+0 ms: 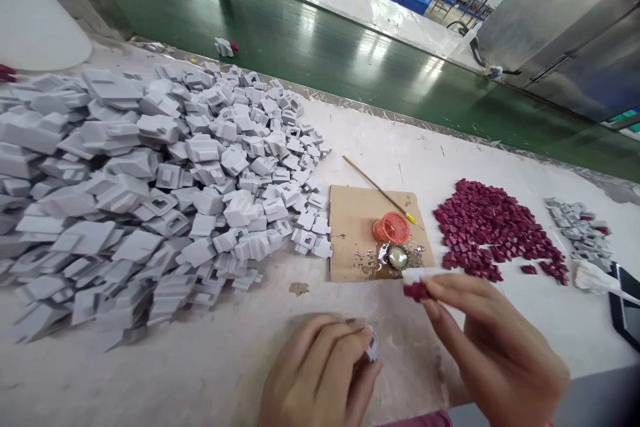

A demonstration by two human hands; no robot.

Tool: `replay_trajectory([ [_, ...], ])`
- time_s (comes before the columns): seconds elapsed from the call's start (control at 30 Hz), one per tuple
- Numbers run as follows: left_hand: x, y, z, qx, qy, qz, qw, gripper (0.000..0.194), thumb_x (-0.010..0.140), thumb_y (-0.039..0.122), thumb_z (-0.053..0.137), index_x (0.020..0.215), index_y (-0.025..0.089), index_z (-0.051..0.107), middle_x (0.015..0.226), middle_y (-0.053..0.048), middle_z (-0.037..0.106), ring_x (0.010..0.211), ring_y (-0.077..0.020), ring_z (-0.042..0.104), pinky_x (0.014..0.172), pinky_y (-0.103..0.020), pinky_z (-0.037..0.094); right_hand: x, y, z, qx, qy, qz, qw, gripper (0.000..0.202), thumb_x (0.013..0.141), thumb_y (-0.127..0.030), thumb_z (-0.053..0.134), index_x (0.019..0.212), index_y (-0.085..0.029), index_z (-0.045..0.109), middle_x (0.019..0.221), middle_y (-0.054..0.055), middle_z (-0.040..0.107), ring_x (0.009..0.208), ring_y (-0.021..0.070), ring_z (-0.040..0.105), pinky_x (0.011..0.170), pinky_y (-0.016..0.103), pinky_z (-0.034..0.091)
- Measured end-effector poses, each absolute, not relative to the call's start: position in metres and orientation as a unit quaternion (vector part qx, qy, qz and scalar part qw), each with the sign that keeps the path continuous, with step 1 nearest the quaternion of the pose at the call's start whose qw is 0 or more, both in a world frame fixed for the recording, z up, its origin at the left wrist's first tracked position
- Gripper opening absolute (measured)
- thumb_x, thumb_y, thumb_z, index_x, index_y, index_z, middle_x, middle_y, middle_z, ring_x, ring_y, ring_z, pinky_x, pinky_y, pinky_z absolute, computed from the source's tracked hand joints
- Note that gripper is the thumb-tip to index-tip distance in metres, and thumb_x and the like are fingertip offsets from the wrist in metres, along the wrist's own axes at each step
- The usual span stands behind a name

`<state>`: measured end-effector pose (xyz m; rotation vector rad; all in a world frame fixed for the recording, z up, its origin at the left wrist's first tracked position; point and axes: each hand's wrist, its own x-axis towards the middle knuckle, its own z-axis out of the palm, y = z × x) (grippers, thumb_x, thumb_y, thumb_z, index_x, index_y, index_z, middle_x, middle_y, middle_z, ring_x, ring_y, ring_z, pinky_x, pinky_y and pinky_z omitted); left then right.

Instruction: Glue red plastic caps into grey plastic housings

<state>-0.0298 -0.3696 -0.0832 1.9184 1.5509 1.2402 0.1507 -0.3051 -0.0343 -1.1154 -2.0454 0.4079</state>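
Observation:
My left hand (323, 373) is closed round a small grey plastic part (371, 345), whose end with an opening sticks out past the fingertips. To its right, my right hand (493, 340) pinches a small maroon piece (416, 291) between thumb and forefinger. The two pieces are apart. Just beyond them lies a brown cardboard sheet (345, 213), with an orange-red cup (391, 228) and a small round cap of clear liquid (398, 256) on it. Liquid is spilled around the cap. A thin stick with a yellow tip (380, 189) rests across the cardboard's far edge.
A big heap of grey parts (200, 173) covers the left side. Maroon pieces (493, 223) are piled at right, beside a smaller grey pile (580, 230), white tissue (593, 277) and a dark-edged device (625, 307). A green conveyor belt (300, 33) runs behind the table.

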Motion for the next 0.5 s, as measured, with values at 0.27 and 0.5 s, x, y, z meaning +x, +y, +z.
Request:
replay_trajectory([
  [0.27, -0.036, -0.368, -0.084, 0.703, 0.538, 0.430, 0.178, 0.024, 0.080, 0.012, 0.072, 0.102, 0.017, 0.065, 0.088, -0.002, 0.076, 0.085, -0.0171, 0.070, 0.082, -0.024, 0.057, 0.130, -0.356, -0.060, -0.476, -0.731, 0.238, 0.428, 0.031, 0.082, 0.000, 0.062, 0.102, -0.023, 0.068, 0.091, 0.006, 0.067, 0.083, 0.0219, 0.066, 0.067, 0.032, 0.058],
  [0.5, -0.036, -0.368, -0.083, 0.706, 0.532, 0.428, 0.188, 0.027, 0.079, 0.005, 0.069, 0.103, 0.016, 0.064, 0.091, -0.002, 0.076, 0.087, -0.0160, 0.069, 0.084, -0.024, 0.056, 0.132, -0.351, -0.061, -0.456, -0.760, 0.257, 0.385, 0.030, 0.082, 0.003, 0.063, 0.102, -0.020, 0.066, 0.095, 0.007, 0.066, 0.085, 0.0191, 0.066, 0.071, 0.028, 0.060],
])
